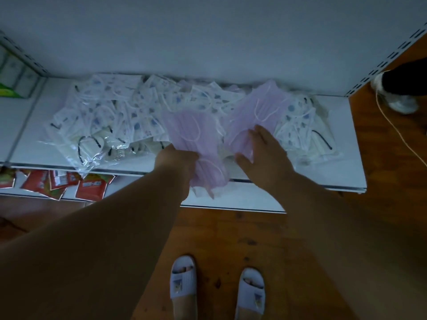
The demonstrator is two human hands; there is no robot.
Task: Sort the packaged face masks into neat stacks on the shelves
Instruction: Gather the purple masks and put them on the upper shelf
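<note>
From the head view, the left hand has its fingers curled, gripping a bundle of lilac pleated packaged face masks at the front edge of the white metal shelf. The right hand lies flat with fingers straight on a second lilac mask pack. Left of the fingers sprawls a loose pile of white blue-printed mask packets; a few more lie to their right.
</note>
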